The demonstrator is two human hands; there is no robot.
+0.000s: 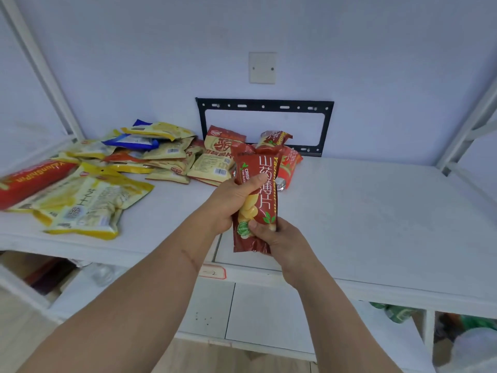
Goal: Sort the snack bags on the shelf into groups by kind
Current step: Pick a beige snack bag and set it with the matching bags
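A brown-red yam crisp bag (265, 170) stands upright above the white shelf (376, 211), held in both hands. My left hand (234, 196) grips its middle from the left, thumb across the front. My right hand (271, 232) pinches its lower end. Behind it lie two more red tube bags (289, 165) and a beige-and-red bag (220, 146). A heap of yellow and blue bags (150, 146) covers the back left. Yellow bags (91, 203) and a long red bag (32, 179) lie at the front left.
A black metal bracket (265, 106) is fixed to the back wall, with a blank wall plate (262, 67) above it. White shelf posts stand at both sides. A label (213, 273) sticks on the shelf's front edge. Green items (398, 313) show on the lower level.
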